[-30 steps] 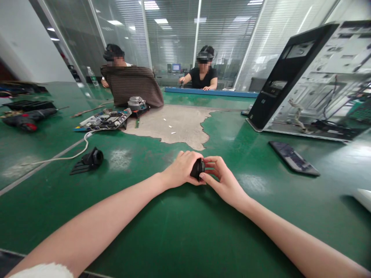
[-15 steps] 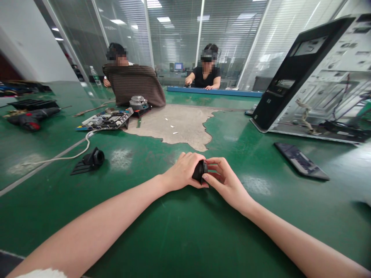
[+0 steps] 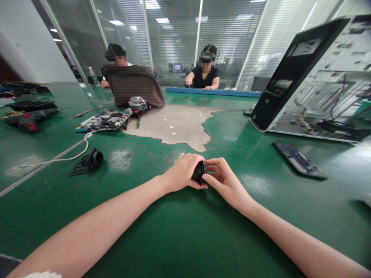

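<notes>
A small black plastic part (image 3: 198, 172) with a raised rim is held between my hands above the green table (image 3: 174, 235). My left hand (image 3: 183, 172) wraps round its left side, thumb below and fingers over the top. From the other side my right hand (image 3: 224, 179) grips the rim with thumb and fingertips. The fingers cover much of the part, so its exact kind cannot be made out. To the left of my hands lies another black plastic piece (image 3: 87, 162) with a round collar and a slatted base.
An opened computer case (image 3: 285, 83) stands at the right, with a flat dark panel (image 3: 298, 160) before it. Left are a circuit board (image 3: 104, 120), a white cable (image 3: 84, 148) and a power drill (image 3: 30, 119). Behind a brown chair back (image 3: 136, 85) and a blue strip (image 3: 214, 91) sit two people.
The view has shifted very slightly. Both hands keep the same hold on the black plastic part, with no clear movement of it.
</notes>
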`<state>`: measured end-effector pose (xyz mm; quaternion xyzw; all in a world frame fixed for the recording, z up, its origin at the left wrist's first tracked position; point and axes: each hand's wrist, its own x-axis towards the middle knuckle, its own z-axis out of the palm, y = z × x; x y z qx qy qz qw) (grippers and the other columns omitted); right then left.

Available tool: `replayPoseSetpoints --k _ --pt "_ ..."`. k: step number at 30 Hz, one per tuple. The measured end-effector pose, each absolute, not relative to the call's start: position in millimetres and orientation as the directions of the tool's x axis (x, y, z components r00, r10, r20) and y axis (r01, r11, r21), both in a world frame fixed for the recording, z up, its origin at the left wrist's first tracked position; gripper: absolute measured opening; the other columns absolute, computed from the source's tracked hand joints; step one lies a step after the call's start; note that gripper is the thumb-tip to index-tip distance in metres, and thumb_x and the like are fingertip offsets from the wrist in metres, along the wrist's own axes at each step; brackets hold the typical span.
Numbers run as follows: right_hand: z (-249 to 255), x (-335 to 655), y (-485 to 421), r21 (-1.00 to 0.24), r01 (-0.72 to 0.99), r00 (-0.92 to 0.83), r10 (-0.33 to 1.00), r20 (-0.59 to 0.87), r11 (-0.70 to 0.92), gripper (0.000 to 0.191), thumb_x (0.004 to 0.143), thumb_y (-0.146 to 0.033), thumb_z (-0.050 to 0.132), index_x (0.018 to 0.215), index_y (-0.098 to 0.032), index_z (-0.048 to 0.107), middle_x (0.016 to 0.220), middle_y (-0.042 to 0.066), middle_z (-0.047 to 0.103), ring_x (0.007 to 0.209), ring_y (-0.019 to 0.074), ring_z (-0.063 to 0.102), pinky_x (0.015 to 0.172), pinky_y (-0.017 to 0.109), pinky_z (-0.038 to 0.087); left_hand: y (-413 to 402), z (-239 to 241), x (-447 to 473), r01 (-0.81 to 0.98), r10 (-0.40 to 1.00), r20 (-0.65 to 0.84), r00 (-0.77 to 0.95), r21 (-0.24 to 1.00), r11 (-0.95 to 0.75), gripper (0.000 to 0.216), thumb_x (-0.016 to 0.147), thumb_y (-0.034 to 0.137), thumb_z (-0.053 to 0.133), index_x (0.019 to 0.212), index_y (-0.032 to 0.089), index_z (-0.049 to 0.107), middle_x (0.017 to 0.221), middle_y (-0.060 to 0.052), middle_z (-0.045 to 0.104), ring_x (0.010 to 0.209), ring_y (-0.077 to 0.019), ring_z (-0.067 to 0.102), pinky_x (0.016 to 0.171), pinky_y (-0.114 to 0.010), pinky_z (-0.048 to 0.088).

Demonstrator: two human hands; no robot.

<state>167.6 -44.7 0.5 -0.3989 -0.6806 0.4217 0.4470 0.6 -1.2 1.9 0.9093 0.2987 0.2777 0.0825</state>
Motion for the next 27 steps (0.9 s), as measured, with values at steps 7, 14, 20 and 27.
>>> replayPoseSetpoints --k 7,14,20,27 --pt "0.4 171.1 -43.0 -0.93 0.103 -0.366 0.882 0.296 0.354 0.023 0.077 -0.022 0.057 0.097 -0.024 0.045 0.102 0.001 0.049 0.1 0.0155 0.053 0.091 0.037 0.045 -0.5 2.1 -0.6 0.517 0.615 0.414 0.671 0.333 -0.789 0.056 0.063 0.044 0.064 0.105 0.02 0.036 0.101 -0.004 0.053 0.088 -0.0214 0.049 0.075 -0.033 0.031" --pt "2.9 168.5 -41.3 -0.949 0.117 -0.288 0.924 0.251 0.294 0.014 0.079 -0.025 0.054 0.091 -0.023 0.047 0.093 0.001 0.052 0.091 0.0154 0.056 0.077 0.032 0.052 -1.8 3.0 1.4 0.52 0.614 0.427 0.664 0.326 -0.79 0.055 0.063 0.046 0.063 0.103 0.02 0.036 0.101 -0.005 0.053 0.089 -0.0221 0.049 0.075 -0.034 0.032" --pt "4.2 169.3 -43.6 -0.906 0.179 -0.325 0.892 0.314 0.384 0.024 0.079 -0.024 0.054 0.102 -0.024 0.047 0.103 0.004 0.05 0.099 0.0175 0.053 0.087 0.037 0.048 -3.2 3.4 0.4 0.509 0.623 0.462 0.631 0.359 -0.782 0.055 0.063 0.045 0.064 0.103 0.02 0.036 0.099 -0.004 0.053 0.089 -0.0212 0.05 0.075 -0.034 0.032" --pt "3.4 172.2 -46.1 -0.862 0.219 -0.31 0.87 0.383 0.458 0.021 0.079 -0.025 0.054 0.1 -0.026 0.05 0.105 0.004 0.046 0.104 0.0194 0.049 0.089 0.038 0.047 -5.5 4.6 2.6 0.507 0.642 0.438 0.629 0.394 -0.767 0.055 0.063 0.042 0.064 0.104 0.02 0.036 0.099 -0.005 0.052 0.089 -0.0214 0.05 0.076 -0.034 0.033"
